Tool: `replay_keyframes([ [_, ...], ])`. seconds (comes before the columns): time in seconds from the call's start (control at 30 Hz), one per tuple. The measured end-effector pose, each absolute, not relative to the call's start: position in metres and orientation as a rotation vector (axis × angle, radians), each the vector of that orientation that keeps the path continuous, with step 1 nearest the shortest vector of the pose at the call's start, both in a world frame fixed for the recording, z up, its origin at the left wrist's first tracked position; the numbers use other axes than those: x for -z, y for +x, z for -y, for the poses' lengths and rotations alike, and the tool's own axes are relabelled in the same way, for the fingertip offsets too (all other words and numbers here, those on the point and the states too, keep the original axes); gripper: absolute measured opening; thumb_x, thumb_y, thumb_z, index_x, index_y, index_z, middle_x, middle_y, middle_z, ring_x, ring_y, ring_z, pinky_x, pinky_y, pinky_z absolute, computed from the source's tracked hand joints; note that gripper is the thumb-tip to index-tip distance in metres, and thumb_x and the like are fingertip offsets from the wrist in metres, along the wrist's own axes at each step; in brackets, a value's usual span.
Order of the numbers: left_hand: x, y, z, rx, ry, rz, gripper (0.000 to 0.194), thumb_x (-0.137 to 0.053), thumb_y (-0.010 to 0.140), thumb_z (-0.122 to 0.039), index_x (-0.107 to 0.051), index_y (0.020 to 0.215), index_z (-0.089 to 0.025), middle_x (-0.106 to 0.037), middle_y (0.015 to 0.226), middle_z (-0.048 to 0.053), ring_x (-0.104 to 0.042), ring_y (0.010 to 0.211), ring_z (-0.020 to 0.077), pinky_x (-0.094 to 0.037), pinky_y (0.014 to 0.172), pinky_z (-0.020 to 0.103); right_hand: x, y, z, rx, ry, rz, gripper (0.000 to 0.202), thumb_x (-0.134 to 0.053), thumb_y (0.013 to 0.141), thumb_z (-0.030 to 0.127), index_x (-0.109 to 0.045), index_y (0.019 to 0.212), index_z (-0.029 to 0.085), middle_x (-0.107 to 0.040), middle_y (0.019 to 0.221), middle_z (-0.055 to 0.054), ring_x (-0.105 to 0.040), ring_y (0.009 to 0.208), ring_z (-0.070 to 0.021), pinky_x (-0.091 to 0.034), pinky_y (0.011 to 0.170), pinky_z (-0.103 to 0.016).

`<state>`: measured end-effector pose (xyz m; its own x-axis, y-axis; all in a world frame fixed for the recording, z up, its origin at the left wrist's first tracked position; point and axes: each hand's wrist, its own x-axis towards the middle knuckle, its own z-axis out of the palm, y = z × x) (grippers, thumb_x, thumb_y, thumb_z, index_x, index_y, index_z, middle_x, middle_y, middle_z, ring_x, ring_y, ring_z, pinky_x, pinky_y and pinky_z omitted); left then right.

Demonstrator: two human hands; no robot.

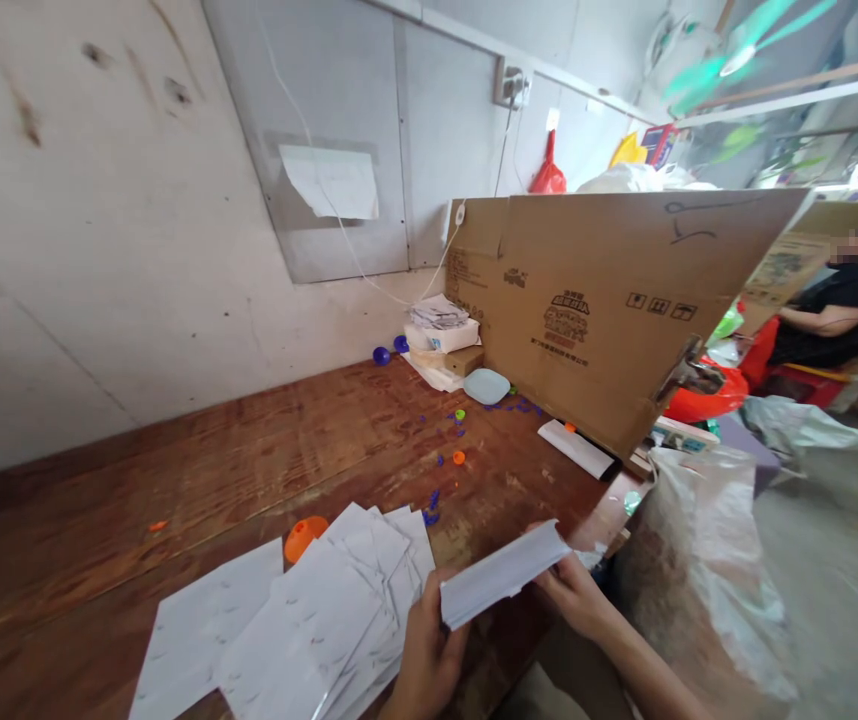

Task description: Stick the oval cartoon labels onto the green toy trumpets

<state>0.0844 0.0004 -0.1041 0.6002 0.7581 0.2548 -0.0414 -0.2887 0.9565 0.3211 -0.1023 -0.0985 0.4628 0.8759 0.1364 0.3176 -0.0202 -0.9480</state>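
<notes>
Between my two hands is a folded stack of white paper sheets (504,575), tilted up at its right end above the table's front edge. My left hand (433,640) grips its left end, with the thumb in view. At the right end, my right hand (568,590) is closed around it; some fingers are hidden behind the paper. Just left of my left hand lies a loose, overlapping pile of printed white sheets (324,605). An orange plastic cup-like piece (304,538) peeks out behind that pile.
A cardboard panel (571,310) stands along the table's right side, a folded white paper bundle (576,449) at its foot. Small blue, green and orange pieces (459,458) dot the brown wooden table (249,440). A pale blue dish (486,387) sits farther back. Another person (841,300) sits far right.
</notes>
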Motion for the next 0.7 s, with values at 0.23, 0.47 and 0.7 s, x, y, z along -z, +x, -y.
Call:
replay_keyframes([
  [0.23, 0.095, 0.096, 0.002, -0.797, 1.592, -0.715, 0.05, -0.07, 0.093, -0.047, -0.069, 0.132, -0.017, -0.076, 0.131, 0.017, -0.073, 0.121, 0.0357, -0.06, 0.104, 0.047, 0.092, 0.324, 0.095, -0.718, -1.598, 0.977, 0.061, -0.068, 0.079, 0.079, -0.074, 0.094, 0.021, -0.074, 0.087, -0.011, -0.068, 0.091, -0.0333, -0.059, 0.094, -0.053],
  [0.47, 0.091, 0.089, 0.004, -0.794, 1.228, -0.737, 0.055, -0.085, 0.079, -0.055, -0.076, 0.117, -0.016, -0.079, 0.124, 0.016, -0.073, 0.121, 0.0367, -0.058, 0.109, 0.048, 0.081, 0.312, 0.093, -0.902, -1.46, 0.771, 0.072, -0.074, 0.076, 0.08, -0.073, 0.119, 0.022, -0.08, 0.102, -0.011, -0.075, 0.094, -0.0337, -0.061, 0.091, -0.051],
  [0.7, 0.088, 0.099, 0.0, -0.991, 0.554, -0.876, 0.073, -0.1, 0.06, -0.052, -0.073, 0.119, -0.02, -0.081, 0.115, 0.012, -0.076, 0.116, 0.0359, -0.063, 0.101, 0.046, 0.072, 0.259, 0.09, -1.195, -0.929, 0.501, 0.081, -0.085, 0.056, 0.087, -0.079, 0.116, 0.033, -0.079, 0.125, -0.012, -0.068, 0.129, -0.0396, -0.053, 0.107, -0.055],
])
